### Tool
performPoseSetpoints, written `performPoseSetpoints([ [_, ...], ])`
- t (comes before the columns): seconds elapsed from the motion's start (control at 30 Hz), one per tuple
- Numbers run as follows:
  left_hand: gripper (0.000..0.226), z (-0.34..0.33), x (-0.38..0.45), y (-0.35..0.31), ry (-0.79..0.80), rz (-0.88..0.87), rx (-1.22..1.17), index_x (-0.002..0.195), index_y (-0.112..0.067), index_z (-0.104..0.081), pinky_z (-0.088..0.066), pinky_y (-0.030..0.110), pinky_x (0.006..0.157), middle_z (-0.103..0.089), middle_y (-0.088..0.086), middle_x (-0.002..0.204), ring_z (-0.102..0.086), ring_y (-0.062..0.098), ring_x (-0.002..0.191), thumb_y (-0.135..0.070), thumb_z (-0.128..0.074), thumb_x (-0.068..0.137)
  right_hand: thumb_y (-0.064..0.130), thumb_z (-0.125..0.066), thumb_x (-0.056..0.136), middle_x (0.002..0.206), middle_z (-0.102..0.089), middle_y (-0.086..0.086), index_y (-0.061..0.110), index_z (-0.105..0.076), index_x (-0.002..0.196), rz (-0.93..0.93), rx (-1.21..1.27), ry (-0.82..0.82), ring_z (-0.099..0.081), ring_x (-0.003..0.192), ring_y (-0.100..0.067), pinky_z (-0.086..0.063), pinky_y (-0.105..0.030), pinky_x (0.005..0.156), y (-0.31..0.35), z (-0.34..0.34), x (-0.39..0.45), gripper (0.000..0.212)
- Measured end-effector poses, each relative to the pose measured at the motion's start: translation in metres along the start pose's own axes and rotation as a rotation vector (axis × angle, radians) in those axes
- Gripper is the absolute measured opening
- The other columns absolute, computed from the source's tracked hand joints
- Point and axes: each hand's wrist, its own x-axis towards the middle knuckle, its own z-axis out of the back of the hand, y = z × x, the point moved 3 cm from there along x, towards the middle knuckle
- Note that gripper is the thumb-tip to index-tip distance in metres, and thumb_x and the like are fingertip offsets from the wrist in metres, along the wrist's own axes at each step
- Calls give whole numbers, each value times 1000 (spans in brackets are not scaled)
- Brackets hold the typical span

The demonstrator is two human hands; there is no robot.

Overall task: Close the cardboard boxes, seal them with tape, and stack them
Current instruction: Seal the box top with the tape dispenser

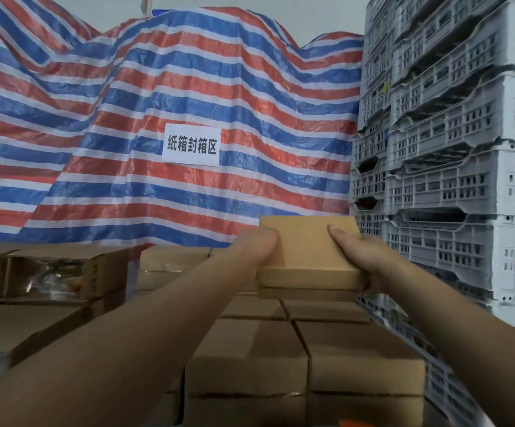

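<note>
Striped in red, blue and white, woven plastic tarpaulin [157, 103] across the whole backdrop from nine to one o'clock, creased and faintly glossy, with a white paper sign [192, 145] printed in black characters fixed near its middle. Grey perforated plastic crates [453, 149] towering at three o'clock, rigid, slotted, nested in a tall column. Plain brown corrugated cardboard boxes in a stack [305, 365] at six o'clock, matte, square-edged, laid in neat pairs and rows. Open brown cardboard cartons [65, 272] at nine o'clock, flaps up, something shiny and crinkled inside, too blurred to name. Just right of centre, held above the far end of the stack, a flat closed brown cardboard box [310, 245], with what looks like a second one under it. Left hand [257, 246] gripping its left edge, fingers curled around the side; right hand [358, 251] gripping its right edge, thumb pressed flat on the lid. Tape not discernible on it. Probably the stacking step, judging by the raised box over the pile. Best done by keeping the box level, lining up its edges with the row beneath, lowering squarely, sliding the fingers out sideways only once the weight rests, and avoiding any squeeze hard enough to dent the thin walls.
</note>
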Motion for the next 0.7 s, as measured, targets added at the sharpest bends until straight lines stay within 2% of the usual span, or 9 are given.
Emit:
performPoseSetpoints([
  [0.1, 21, -35, 48, 25, 66, 94, -56, 112, -11, -54, -54, 34, 72, -63, 8, 96, -60, 22, 80, -26, -46, 100, 66, -63, 85, 140, -50, -19, 14, -45, 143, -104, -88, -5, -57, 109, -42, -51, -54, 75, -21, 1, 56, 80],
  [0.2, 13, -56, 79, 42, 74, 145, -19, 99, -11, -54, -54, 33, 63, -63, 9, 91, -61, 22, 75, -21, -46, 100, 67, -57, 88, 143, -46, -21, 19, -37, 148, -189, -156, 17, -55, 117, -46, -50, -66, 88, -39, -3, 101, 80],
  [0.33, 15, -73, 119, 58, 99, 121, 104, 105, -10, -57, -59, 41, 80, -66, 13, 104, -66, 27, 92, -17, -56, 91, 71, -52, 89, 137, -48, -23, 22, -37, 146, -299, -212, 69, -55, 117, -48, -50, -66, 90, -57, -13, 153, 77],
  [0.4, 14, -77, 133, 61, 130, 45, 259, 94, -17, -58, -53, 30, 63, -61, 2, 94, -61, 15, 83, -28, -64, 89, 71, -53, 89, 133, -50, -24, 20, -38, 146, -320, -216, 91, -56, 114, -48, -52, -65, 88, -61, -18, 173, 78],
  [0.47, 30, -78, 145, 60, 179, -22, 380, 98, -25, -55, -38, 17, 54, -51, -12, 88, -51, 3, 75, -47, -70, 85, 71, -55, 88, 126, -52, -23, 20, -40, 144, -329, -224, 97, -59, 108, -46, -53, -65, 84, -64, -20, 189, 77],
  [0.53, 44, -79, 156, 57, 243, -119, 515, 111, -34, -55, -43, 13, 66, -54, -16, 98, -53, 2, 84, -59, -72, 79, 70, -57, 87, 117, -54, -22, 19, -42, 140, -335, -218, 108, -60, 103, -46, -55, -64, 78, -67, -22, 203, 75],
  [0.6, 68, -82, 162, 54, 332, -195, 687, 134, -29, -52, -47, 23, 90, -56, -6, 127, -57, 15, 111, -61, -72, 77, 71, -59, 86, 112, -54, -21, 20, -43, 135, -336, -224, 124, -60, 99, -46, -56, -65, 74, -69, -24, 213, 73],
  [0.63, 76, -84, 166, 54, 354, -190, 773, 140, -27, -48, -50, 28, 92, -53, 0, 134, -58, 22, 114, -62, -72, 77, 71, -60, 85, 115, -54, -22, 19, -44, 133, -340, -225, 128, -61, 102, -47, -56, -66, 75, -71, -24, 218, 72],
  [0.7, 86, -84, 172, 53, 329, -162, 900, 144, -21, -43, -58, 35, 84, -55, 8, 129, -66, 27, 100, -66, -70, 75, 71, -62, 83, 118, -54, -22, 19, -45, 129, -348, -226, 125, -60, 105, -49, -55, -69, 79, -75, -23, 226, 71],
])
